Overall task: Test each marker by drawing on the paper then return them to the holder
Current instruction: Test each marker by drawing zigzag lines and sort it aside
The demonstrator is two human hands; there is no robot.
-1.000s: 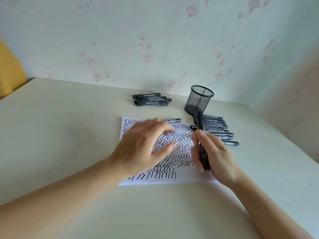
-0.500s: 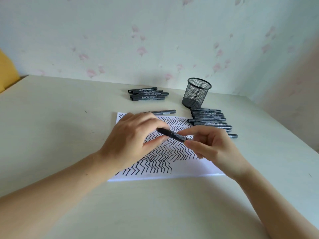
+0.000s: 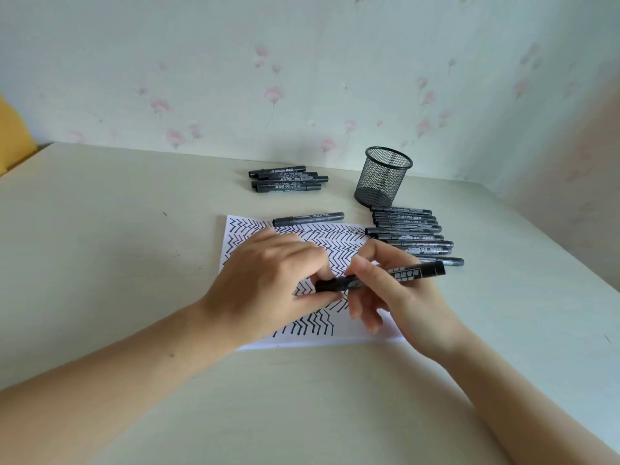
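A black marker (image 3: 416, 272) lies level across both hands above the paper (image 3: 339, 243), which is covered in black zigzag lines. My right hand (image 3: 399, 297) grips the marker's barrel. My left hand (image 3: 268, 286) pinches its left end, the cap end, between thumb and fingers. One marker (image 3: 308, 219) lies alone at the paper's top edge. A row of several markers (image 3: 409, 234) lies right of the paper. Another group of several markers (image 3: 288, 179) lies further back. The black mesh holder (image 3: 382, 176) stands upright behind the row and looks empty.
The pale table (image 3: 117, 263) meets a flowered wall at the back. Its right edge (image 3: 550, 263) runs diagonally toward me. A yellow object (image 3: 13, 139) shows at the far left.
The marker turned from upright in my right hand to level. My left hand lifted off the paper and took hold of the marker's left end.
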